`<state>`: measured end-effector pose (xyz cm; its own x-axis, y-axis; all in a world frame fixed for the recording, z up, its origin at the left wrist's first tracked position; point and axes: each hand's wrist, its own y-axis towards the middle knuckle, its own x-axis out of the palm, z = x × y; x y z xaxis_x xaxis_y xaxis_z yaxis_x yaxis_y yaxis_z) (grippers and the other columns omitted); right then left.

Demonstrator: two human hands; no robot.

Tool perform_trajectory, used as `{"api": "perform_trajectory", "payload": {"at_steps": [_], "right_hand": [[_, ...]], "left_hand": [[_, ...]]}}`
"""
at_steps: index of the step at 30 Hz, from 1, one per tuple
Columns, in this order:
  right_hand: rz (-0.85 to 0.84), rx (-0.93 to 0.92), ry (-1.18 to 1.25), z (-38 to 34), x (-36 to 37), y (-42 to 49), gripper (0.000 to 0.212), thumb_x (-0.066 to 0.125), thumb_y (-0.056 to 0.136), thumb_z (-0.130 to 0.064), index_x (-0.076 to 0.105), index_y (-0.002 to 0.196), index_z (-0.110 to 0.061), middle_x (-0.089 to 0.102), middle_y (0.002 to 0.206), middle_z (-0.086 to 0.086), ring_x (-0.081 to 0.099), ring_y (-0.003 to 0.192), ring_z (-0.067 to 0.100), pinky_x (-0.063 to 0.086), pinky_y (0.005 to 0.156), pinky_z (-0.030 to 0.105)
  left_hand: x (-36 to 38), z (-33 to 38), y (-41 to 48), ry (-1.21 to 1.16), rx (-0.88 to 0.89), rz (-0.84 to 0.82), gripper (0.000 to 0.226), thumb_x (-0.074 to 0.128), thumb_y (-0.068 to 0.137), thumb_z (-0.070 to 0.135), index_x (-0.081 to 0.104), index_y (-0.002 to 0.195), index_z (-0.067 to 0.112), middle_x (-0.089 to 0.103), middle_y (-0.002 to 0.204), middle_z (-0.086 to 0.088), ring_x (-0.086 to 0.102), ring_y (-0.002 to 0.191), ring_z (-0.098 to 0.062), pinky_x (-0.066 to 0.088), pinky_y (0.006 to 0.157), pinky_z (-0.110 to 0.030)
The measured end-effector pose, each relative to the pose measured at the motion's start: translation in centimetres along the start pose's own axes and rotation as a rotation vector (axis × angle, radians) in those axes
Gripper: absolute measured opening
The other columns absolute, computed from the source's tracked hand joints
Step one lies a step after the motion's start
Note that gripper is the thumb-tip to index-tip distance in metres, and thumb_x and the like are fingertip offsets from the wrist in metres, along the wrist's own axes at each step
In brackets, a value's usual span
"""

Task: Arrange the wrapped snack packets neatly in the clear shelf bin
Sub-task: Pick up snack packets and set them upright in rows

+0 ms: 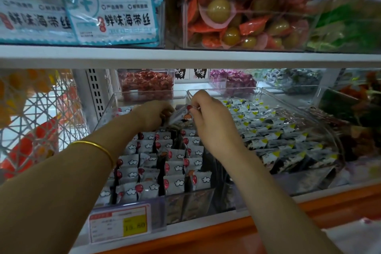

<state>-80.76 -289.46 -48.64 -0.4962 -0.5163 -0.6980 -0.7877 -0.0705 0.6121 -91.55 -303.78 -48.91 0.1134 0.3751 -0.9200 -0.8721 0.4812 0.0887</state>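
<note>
At the far end of the clear plastic shelf bin point(106, 114), a white wrapped snack packet point(181, 117) is pinched at each end by the left hand point(153, 115) and the right hand point(208, 118), its long axis lying left to right above the standing rows of packets point(175, 169).

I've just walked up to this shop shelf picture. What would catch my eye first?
Two bare arms reach into the middle, where the left-hand grip and right-hand grip pinch one wrapped packet at the back of the clear bin. Below them, white packets with red dots stand in tidy rows. A gold bangle shines on the left wrist, and a yellow price tag hangs at the bin's front.
</note>
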Motion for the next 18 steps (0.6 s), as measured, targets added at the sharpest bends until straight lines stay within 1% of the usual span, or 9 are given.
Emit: {"api": "perform_trajectory", "payload": {"at_steps": [2, 5, 7, 9, 11, 14, 16, 18], "right_hand": [[0.019, 0.009, 0.027, -0.1, 0.0, 0.0, 0.005, 0.046, 0.097, -0.011, 0.05, 0.097, -0.006, 0.054, 0.078, 0.009, 0.047, 0.07, 0.02, 0.038, 0.059, 0.037], [0.049, 0.029, 0.073, -0.2, 0.1, 0.0, 0.008, 0.048, 0.096, -0.012, 0.046, 0.089, -0.009, 0.052, 0.075, 0.008, 0.045, 0.067, 0.02, 0.038, 0.059, 0.038], [0.065, 0.05, 0.098, -0.3, 0.1, 0.1, 0.009, 0.049, 0.096, -0.011, 0.045, 0.088, -0.008, 0.054, 0.075, 0.009, 0.046, 0.066, 0.021, 0.039, 0.06, 0.039], [0.089, 0.064, 0.123, -0.3, 0.1, 0.1, 0.008, 0.049, 0.095, -0.009, 0.048, 0.089, -0.005, 0.057, 0.078, 0.014, 0.051, 0.068, 0.027, 0.041, 0.061, 0.043], [0.119, 0.073, 0.142, -0.3, 0.2, 0.1, 0.006, 0.049, 0.094, -0.006, 0.049, 0.089, -0.003, 0.057, 0.079, 0.016, 0.053, 0.071, 0.031, 0.041, 0.062, 0.045], [0.168, 0.077, 0.161, -0.3, 0.3, 0.1, 0.006, 0.05, 0.094, -0.006, 0.049, 0.088, -0.004, 0.057, 0.075, 0.015, 0.054, 0.067, 0.03, 0.039, 0.059, 0.043], [0.209, 0.076, 0.172, -0.2, 0.3, 0.0, 0.007, 0.05, 0.095, -0.007, 0.048, 0.088, -0.005, 0.056, 0.072, 0.012, 0.052, 0.064, 0.027, 0.036, 0.056, 0.037], [0.241, 0.082, 0.185, -0.2, 0.4, 0.0, 0.008, 0.049, 0.095, -0.009, 0.048, 0.088, -0.006, 0.055, 0.072, 0.012, 0.051, 0.063, 0.026, 0.036, 0.056, 0.037]], "left_hand": [[0.1, -0.2, -0.2, -0.01, 0.007, 0.03, 0.05, 0.044, 0.085, -0.014, 0.05, 0.129, 0.008, 0.057, 0.124, -0.014, 0.054, 0.109, -0.023, 0.046, 0.091, -0.032], [0.2, -0.4, -0.6, 0.006, 0.0, 0.111, 0.051, 0.046, 0.085, -0.011, 0.049, 0.131, 0.01, 0.057, 0.128, -0.012, 0.053, 0.115, -0.025, 0.045, 0.096, -0.037], [0.3, -0.6, -0.8, 0.028, 0.002, 0.148, 0.05, 0.049, 0.085, -0.009, 0.05, 0.13, 0.012, 0.058, 0.127, -0.011, 0.054, 0.115, -0.026, 0.047, 0.094, -0.039], [0.3, -0.7, -1.1, 0.051, 0.006, 0.164, 0.049, 0.05, 0.085, -0.006, 0.051, 0.13, 0.013, 0.06, 0.124, -0.011, 0.054, 0.114, -0.027, 0.048, 0.091, -0.038], [0.4, -0.7, -1.2, 0.069, 0.007, 0.158, 0.047, 0.05, 0.086, -0.002, 0.051, 0.131, 0.013, 0.06, 0.125, -0.011, 0.052, 0.115, -0.028, 0.046, 0.094, -0.039], [0.6, -1.0, -1.2, 0.092, -0.025, 0.131, 0.04, 0.049, 0.088, 0.005, 0.053, 0.126, 0.013, 0.06, 0.124, -0.01, 0.05, 0.117, -0.029, 0.038, 0.101, -0.045], [0.6, -1.1, -1.1, 0.121, -0.052, 0.109, 0.034, 0.05, 0.088, 0.011, 0.053, 0.122, 0.012, 0.06, 0.122, -0.011, 0.051, 0.115, -0.028, 0.036, 0.102, -0.048], [0.5, -1.0, -1.0, 0.145, -0.061, 0.086, 0.035, 0.051, 0.089, 0.018, 0.05, 0.123, 0.013, 0.06, 0.121, -0.011, 0.052, 0.112, -0.028, 0.036, 0.101, -0.048]]}}
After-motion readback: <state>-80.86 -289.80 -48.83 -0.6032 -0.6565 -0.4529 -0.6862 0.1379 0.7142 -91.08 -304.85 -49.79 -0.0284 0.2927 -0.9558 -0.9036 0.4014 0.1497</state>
